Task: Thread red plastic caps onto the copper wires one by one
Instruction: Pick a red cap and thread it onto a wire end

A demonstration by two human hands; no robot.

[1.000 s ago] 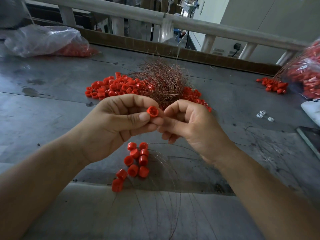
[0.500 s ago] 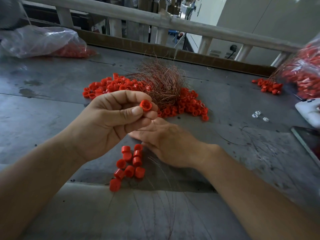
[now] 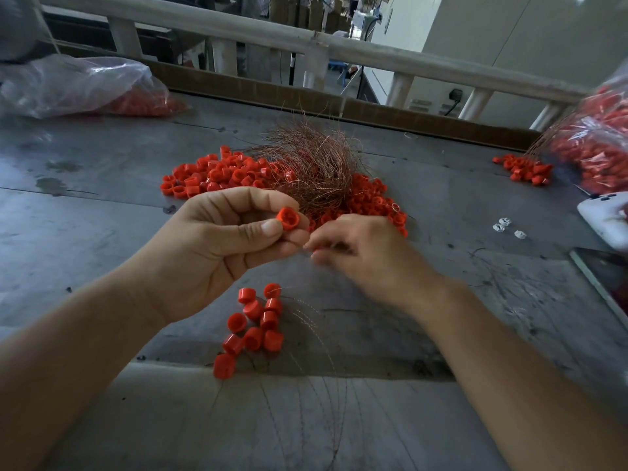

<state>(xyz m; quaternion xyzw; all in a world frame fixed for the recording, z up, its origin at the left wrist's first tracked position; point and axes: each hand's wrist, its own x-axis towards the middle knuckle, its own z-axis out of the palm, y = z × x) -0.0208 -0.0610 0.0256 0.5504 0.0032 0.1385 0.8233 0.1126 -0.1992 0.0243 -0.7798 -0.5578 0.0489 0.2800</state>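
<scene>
red cap (image 3: pixel 288 218) pinched between thumb and forefinger of the left grip (image 3: pixel 217 253), held up off the bench (image 3: pixel 85 205), open mouth turned up and away. other fingers of that grip curled in under it.

just right of the left grip, almost touching its fingertips: the right grip (image 3: pixel 360 256), back of the hand up, fingers curled and drawn together at the tips, blurred. cannot tell whether a strand is caught there or nothing at all.

directly beyond both grips, lying on the bench: a bushy bundle of copper wires (image 3: pixel 312 171), strands fanning up and outward. spread under and around it, a loose heap of red caps (image 3: pixel 217 173), wider on the side beyond the left grip.

below the left grip, nearer the body: a small cluster of caps (image 3: pixel 255 321) lying close together, some touching, with thin copper strands (image 3: pixel 326 351) curving away from it toward the near edge.

far to the right of the right grip: a small pile of caps (image 3: pixel 523 169) at the foot of a clear bag of caps (image 3: pixel 598 147); nearer that grip, a few tiny white pieces (image 3: pixel 506 227), a white device (image 3: pixel 605 215) and a dark flat slab (image 3: pixel 601 277) at the frame edge.

far beyond the left grip, off to its left: another plastic bag (image 3: pixel 74 86) with red showing through. behind everything, a pale railing (image 3: pixel 339 47).
</scene>
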